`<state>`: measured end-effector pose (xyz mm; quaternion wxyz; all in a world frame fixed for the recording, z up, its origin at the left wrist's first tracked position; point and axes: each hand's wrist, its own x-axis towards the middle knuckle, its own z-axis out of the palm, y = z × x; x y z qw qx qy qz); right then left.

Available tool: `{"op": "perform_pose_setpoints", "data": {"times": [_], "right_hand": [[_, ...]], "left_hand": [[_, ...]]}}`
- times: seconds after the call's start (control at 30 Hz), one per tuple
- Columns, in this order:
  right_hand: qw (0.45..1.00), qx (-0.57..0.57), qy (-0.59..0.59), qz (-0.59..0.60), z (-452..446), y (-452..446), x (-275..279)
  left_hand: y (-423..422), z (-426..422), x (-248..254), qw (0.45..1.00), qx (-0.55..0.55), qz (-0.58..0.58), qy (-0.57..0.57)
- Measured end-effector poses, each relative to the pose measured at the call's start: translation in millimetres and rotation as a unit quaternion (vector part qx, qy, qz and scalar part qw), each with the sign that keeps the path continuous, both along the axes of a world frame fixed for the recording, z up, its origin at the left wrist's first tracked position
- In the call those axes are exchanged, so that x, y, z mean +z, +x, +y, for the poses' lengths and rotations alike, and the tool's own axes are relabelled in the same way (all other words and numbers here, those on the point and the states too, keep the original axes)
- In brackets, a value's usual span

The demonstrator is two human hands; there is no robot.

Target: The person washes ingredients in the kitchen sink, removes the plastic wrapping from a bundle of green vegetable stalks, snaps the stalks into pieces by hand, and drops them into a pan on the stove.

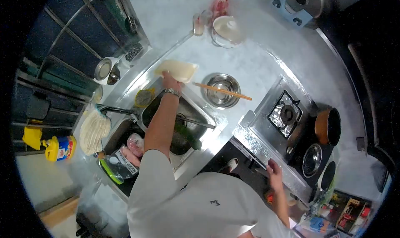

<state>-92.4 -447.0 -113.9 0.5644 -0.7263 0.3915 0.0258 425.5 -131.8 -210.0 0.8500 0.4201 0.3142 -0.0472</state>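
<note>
My left hand (171,81), with a metal watch at the wrist, reaches over the sink to the back counter. Its fingers grip the near edge of a pale cream, rounded rectangular board or tray (181,71); which of the two I cannot tell. Just right of that board is a steel bowl (221,101) with wooden chopsticks (225,91) laid across its rim. Under my left arm a long green vegetable (186,136) lies over the sink (200,113). My right hand (275,175) hangs by the front edge of the stove, fingers loosely apart, holding nothing.
A gas burner (287,114), a brown-sided pan (323,127) and a steel lid (311,159) are on the right. Packaged food (124,163) fills the left basin beside the faucet (118,110). A lidded white pot (227,31) stands farther back.
</note>
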Motion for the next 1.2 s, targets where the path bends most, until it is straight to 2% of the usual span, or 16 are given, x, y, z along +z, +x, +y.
{"op": "perform_pose_setpoints", "data": {"times": [0.03,0.17,0.23,0.3,0.43,0.47,0.53,0.67,0.73,0.77,0.87,0.93,0.97,1.03,1.13,1.2], "right_hand": [[1.000,-0.001,-0.004,0.005,3.0,-10.1,-1.1],[0.997,-0.018,-0.013,0.076,19.2,-19.9,6.1],[0.996,-0.013,-0.014,0.086,20.2,-27.0,-3.2],[0.995,-0.003,0.018,0.094,23.1,-29.3,-8.2],[0.995,0.033,-0.016,0.094,26.9,-14.9,-2.3],[0.993,0.046,-0.005,0.112,28.5,-6.1,7.8],[0.990,0.058,0.007,0.131,28.5,-3.8,10.2],[0.992,0.064,0.003,0.110,18.3,-13.2,-6.9],[0.990,0.076,-0.008,0.122,15.0,-12.5,-9.9],[0.989,0.082,-0.004,0.123,14.5,-12.6,-11.0],[0.988,0.093,0.001,0.125,13.9,-15.8,-17.0],[0.987,0.098,0.002,0.124,18.3,-11.1,-13.8],[0.987,0.097,0.001,0.131,21.2,-7.3,-11.0],[0.984,0.109,0.006,0.140,21.8,-5.4,-16.3],[0.983,0.144,-0.014,0.116,18.9,-5.8,-32.2],[0.980,0.158,-0.039,0.111,23.1,2.3,-21.1]], "left_hand": [[29.1,4.8,-61.7,0.994,0.013,-0.028,-0.101],[34.5,-17.4,-59.1,0.995,0.058,0.005,-0.085],[38.1,-22.2,-67.7,0.985,0.103,-0.087,-0.107],[44.1,-19.6,-72.2,0.985,0.119,-0.075,-0.105],[43.2,-12.4,-71.6,0.980,0.167,-0.045,-0.097],[40.3,-7.3,-71.2,0.980,0.168,-0.046,-0.097],[37.7,9.2,-76.3,0.992,0.092,0.004,-0.088],[42.7,17.6,-88.6,0.988,0.136,0.046,-0.061],[38.2,24.5,-88.5,0.988,0.113,-0.048,-0.098],[37.3,27.7,-88.1,0.988,0.113,-0.048,-0.098],[28.3,37.3,-62.9,0.993,0.100,-0.035,-0.052],[19.8,39.9,-37.7,0.998,0.060,0.023,0.023],[20.1,42.3,-58.4,0.997,0.063,0.024,0.026],[-3.4,39.6,-36.2,0.991,0.016,0.034,0.126],[-55.1,36.6,8.4,0.916,-0.071,-0.005,0.396],[-67.8,76.5,-32.3,0.859,-0.104,-0.072,0.495]]}}
